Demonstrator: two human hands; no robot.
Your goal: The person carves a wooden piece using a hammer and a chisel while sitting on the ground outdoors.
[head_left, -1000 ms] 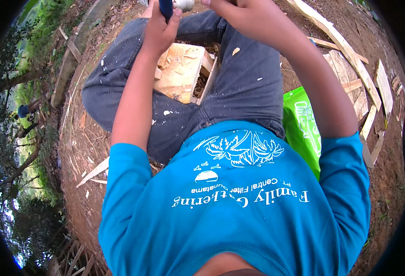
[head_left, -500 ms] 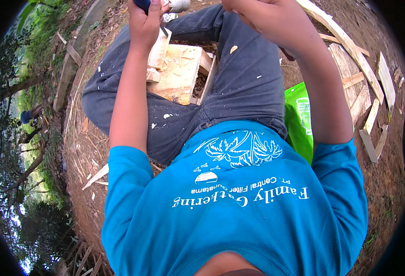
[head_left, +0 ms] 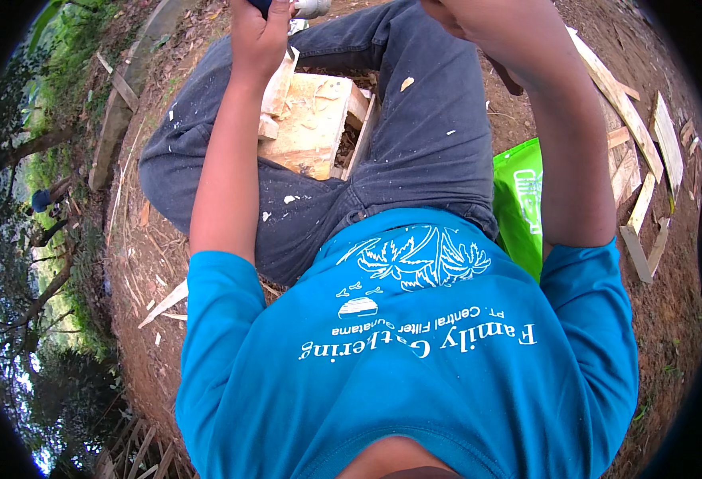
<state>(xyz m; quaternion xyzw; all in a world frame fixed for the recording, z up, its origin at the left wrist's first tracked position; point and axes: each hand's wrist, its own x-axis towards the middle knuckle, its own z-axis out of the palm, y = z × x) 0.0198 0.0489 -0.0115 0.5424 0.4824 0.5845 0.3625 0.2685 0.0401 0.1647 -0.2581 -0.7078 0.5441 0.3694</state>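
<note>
My left hand (head_left: pixel 261 38) is at the top edge, closed around a dark blue object (head_left: pixel 260 6) that is mostly cut off by the frame. Beside its fingers shows a rounded silver-grey part (head_left: pixel 312 8); whether the two are joined I cannot tell. My right hand (head_left: pixel 486 28) is a fist at the top, farther right. A dark brown handle-like end (head_left: pixel 505 77) sticks out below it; the rest is hidden. Between my bent legs lies a pale wooden block (head_left: pixel 311 120), with a smaller wood piece (head_left: pixel 279 84) against its left side, near my left wrist.
Wood chips dot my dark trousers (head_left: pixel 423 152). A bright green bag (head_left: pixel 518 191) lies beside my right hip. Long wooden strips and offcuts (head_left: pixel 638 136) are spread on the brown soil at right. Another person (head_left: pixel 43 199) is far off at left, among trees.
My right hand has shifted right, showing more of the brown end below it. My left hand has moved slightly right, and the dark blade-like piece below it no longer shows.
</note>
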